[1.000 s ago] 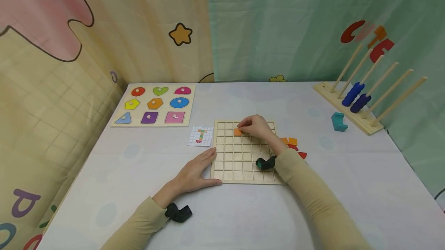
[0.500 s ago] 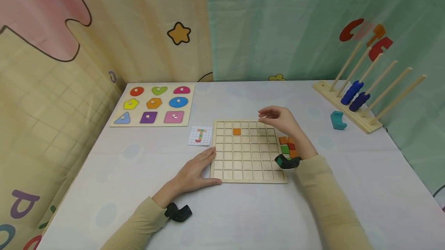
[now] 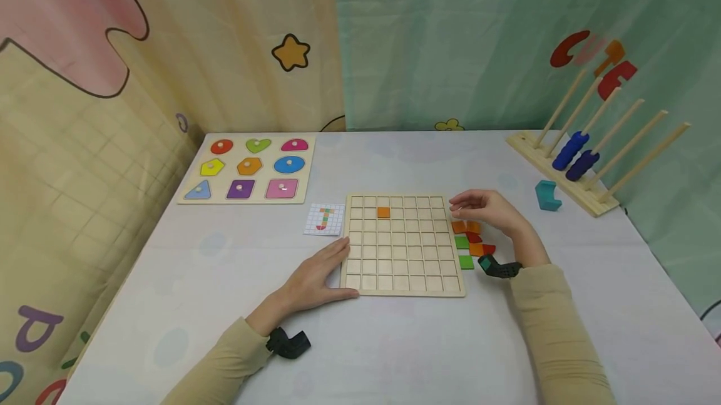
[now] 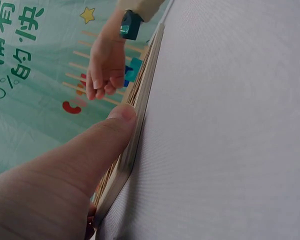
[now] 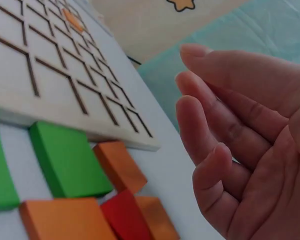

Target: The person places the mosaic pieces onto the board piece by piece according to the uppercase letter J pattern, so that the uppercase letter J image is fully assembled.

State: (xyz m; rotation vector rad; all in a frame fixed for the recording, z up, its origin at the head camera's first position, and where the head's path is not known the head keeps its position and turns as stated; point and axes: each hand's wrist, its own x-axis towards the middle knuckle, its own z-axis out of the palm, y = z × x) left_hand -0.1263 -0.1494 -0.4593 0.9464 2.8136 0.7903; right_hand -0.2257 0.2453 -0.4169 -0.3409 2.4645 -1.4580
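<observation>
A wooden grid board lies flat on the table, with one orange square tile in a cell of its second row. My left hand rests along the board's left side, fingers straight, and in the left wrist view its thumb touches the board's edge. Just off the far right corner, my right hand hovers with loosely bent fingers and nothing between them. Beneath and in front of it lie loose orange, red and green tiles; a green tile shows large in the right wrist view.
A small pattern card lies left of the board. Behind it is a shape puzzle board with several colored knobbed pieces. At the back right stands a wooden peg rack holding blue pieces, with a teal piece beside it.
My right hand has let go of the orange tile in the grid and moved right, across the board to above the loose tiles. The left hand has stayed at the board's left side.
</observation>
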